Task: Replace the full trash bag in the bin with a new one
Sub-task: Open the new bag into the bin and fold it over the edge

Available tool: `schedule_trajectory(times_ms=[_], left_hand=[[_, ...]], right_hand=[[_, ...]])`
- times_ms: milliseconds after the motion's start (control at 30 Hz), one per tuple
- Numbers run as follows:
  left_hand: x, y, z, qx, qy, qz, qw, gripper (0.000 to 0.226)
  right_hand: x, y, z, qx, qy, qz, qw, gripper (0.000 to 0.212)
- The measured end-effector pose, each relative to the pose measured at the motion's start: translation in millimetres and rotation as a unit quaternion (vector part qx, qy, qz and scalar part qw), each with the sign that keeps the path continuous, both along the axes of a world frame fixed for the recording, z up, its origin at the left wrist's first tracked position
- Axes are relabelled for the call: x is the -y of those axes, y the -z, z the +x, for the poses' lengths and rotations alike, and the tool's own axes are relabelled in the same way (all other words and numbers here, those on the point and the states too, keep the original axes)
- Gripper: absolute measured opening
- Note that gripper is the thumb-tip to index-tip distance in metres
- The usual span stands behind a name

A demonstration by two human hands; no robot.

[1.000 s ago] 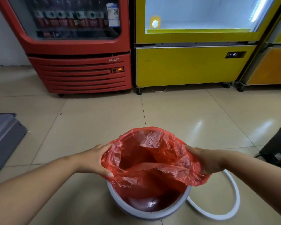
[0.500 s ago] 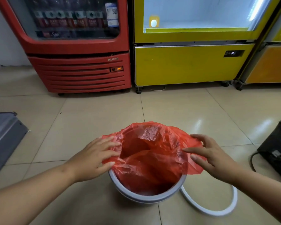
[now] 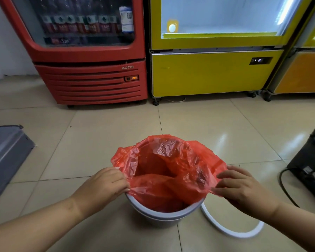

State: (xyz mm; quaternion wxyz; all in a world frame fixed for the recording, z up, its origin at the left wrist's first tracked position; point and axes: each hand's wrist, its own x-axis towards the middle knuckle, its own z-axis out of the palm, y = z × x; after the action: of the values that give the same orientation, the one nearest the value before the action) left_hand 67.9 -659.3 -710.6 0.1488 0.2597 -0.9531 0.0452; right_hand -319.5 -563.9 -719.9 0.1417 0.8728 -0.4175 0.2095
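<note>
- Our left hand (image 3: 105, 186) pinches the left edge of a thin, crinkled red plastic trash bag (image 3: 168, 171), the fingers curled closed on the film right at the bin's rim; that is a firm grip.
- Our right hand (image 3: 242, 188) lies on the bag's right edge, fingers bent and partly spread over the plastic; we cannot tell whether this grip actually clamps the film or only presses on it.
- The red bag sits inside a small round grey plastic bin (image 3: 162, 214), its mouth open. The far edge and both side edges stand up loose and crumpled above the rim, while the near edge dips into the bin.
- The bin stands upright on a floor of glossy beige tiles (image 3: 102, 135), between our two forearms.
- A white plastic ring (image 3: 231, 231) lies flat on the floor just beside the bin on its right, part of it hidden behind the bin.
- Further out, a grey flat panel (image 3: 5, 155) lies at the left edge, and a black device with a cable (image 3: 311, 166) sits at the right edge.
- Along the far wall stand a red glass-fronted drinks cooler (image 3: 91, 80) and, beside it, a yellow display cabinet (image 3: 207, 73).
</note>
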Motion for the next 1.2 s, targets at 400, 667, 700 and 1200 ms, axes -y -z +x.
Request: schedule_trajectory(times_ms=[400,667,700,1200], left_hand=[[-20,2,26,0.001,-0.013,0.022,1.0,0.032],[-18,1,10,0.041,-0.049,-0.03,0.998,0.044],[-18,1,9,0.045,-0.038,-0.044,0.997,0.036],[-42,12,18,0.066,0.147,-0.099,0.982,0.012]], right_hand=[[-11,-11,6,-0.078,-0.086,0.027,0.993,0.035],[-10,-15,17,-0.067,-0.1,0.041,0.992,0.027],[-11,-16,19,-0.065,-0.103,0.043,0.992,0.028],[-12,-3,10,-0.161,-0.141,0.035,0.976,0.033]])
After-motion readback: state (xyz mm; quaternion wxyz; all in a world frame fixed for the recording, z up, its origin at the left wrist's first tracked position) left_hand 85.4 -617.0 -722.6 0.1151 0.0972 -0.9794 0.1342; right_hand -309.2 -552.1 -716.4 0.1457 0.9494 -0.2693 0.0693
